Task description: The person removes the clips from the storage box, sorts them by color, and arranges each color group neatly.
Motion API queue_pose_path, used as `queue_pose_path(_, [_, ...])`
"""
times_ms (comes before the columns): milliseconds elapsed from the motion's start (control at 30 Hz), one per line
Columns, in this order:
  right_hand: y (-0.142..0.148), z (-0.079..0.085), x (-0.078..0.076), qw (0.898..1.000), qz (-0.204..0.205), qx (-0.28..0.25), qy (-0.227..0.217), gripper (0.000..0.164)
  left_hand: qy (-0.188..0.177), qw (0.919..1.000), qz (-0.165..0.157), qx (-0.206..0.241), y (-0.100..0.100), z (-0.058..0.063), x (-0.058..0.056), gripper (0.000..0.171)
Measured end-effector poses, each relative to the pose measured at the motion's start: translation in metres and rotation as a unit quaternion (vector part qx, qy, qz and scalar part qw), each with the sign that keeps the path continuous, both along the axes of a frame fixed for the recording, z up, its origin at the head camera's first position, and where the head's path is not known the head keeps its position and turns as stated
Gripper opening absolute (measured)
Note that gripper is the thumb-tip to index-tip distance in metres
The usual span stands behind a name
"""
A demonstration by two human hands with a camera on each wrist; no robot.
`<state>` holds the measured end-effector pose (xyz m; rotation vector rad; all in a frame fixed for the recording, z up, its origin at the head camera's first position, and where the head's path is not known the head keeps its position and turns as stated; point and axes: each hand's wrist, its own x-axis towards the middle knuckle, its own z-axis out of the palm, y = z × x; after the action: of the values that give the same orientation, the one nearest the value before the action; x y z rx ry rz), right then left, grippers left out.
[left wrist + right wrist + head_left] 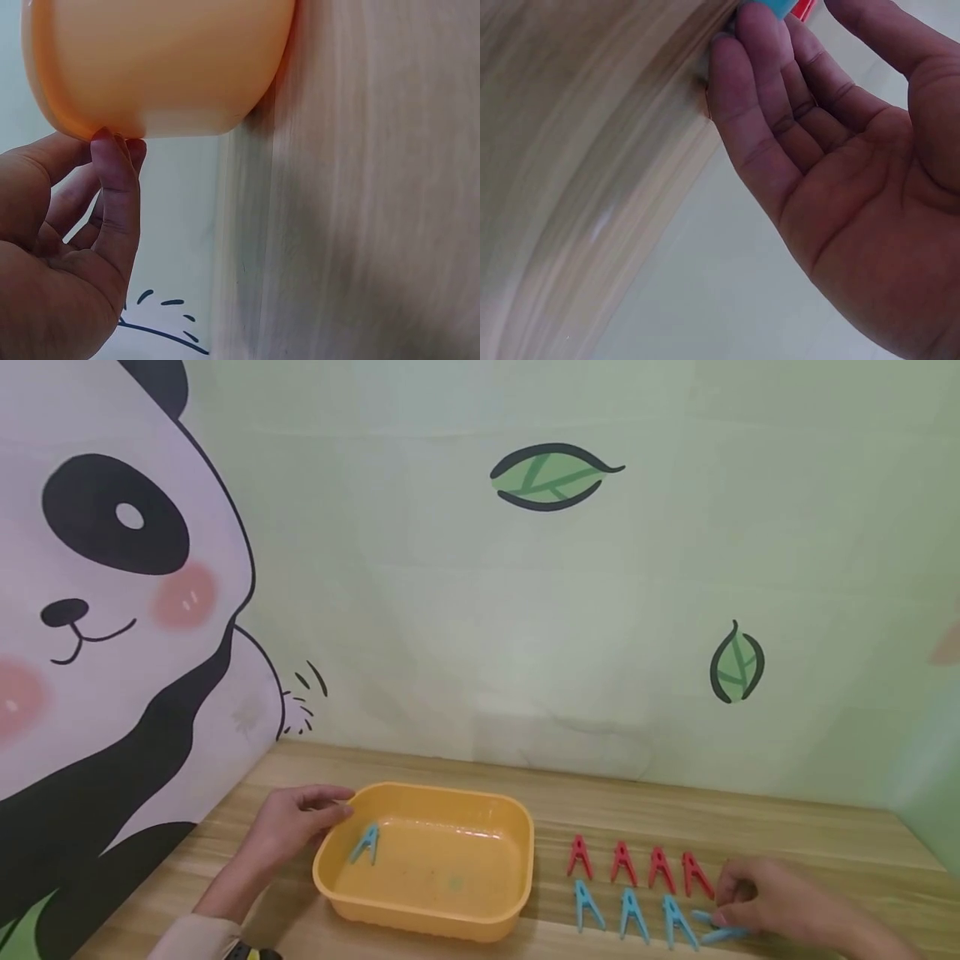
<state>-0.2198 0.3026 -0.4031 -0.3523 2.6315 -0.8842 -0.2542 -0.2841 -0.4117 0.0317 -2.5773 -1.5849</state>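
Observation:
My left hand (296, 818) is at the left end of a yellow plastic tub (431, 922), holding its rim between thumb and bent fingers. In the left wrist view its thumb (116, 187) meets the tub's outer wall. One blue clothespin (366, 845) leans inside the tub. To the right, my right hand (772, 897) pinches a blue clothespin (723, 935) low over the table, its legs pointing left. Part of that clothespin (778, 6) shows at the fingertips in the right wrist view; the rest is hidden.
Red clothespins (621, 864) form a row right of the tub. Blue clothespins (633, 916) stand in a row nearer me. The wooden table (322, 760) meets a pale green wall (420, 652) behind and a panda picture (210, 710) at left.

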Motion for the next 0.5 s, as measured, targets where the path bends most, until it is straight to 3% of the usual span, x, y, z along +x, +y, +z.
queue_pose_path(133, [-0.003,0.001,0.000,1.000,-0.019,0.014,-0.011,0.014,-0.001,1.0000,0.000,-0.003,0.000,0.000,0.001,0.033])
queue_pose_path(500, [0.007,0.001,0.002,0.999,0.041,-0.016,0.017,0.015,-0.001,1.0000,0.000,-0.003,0.001,-0.001,0.000,0.033])
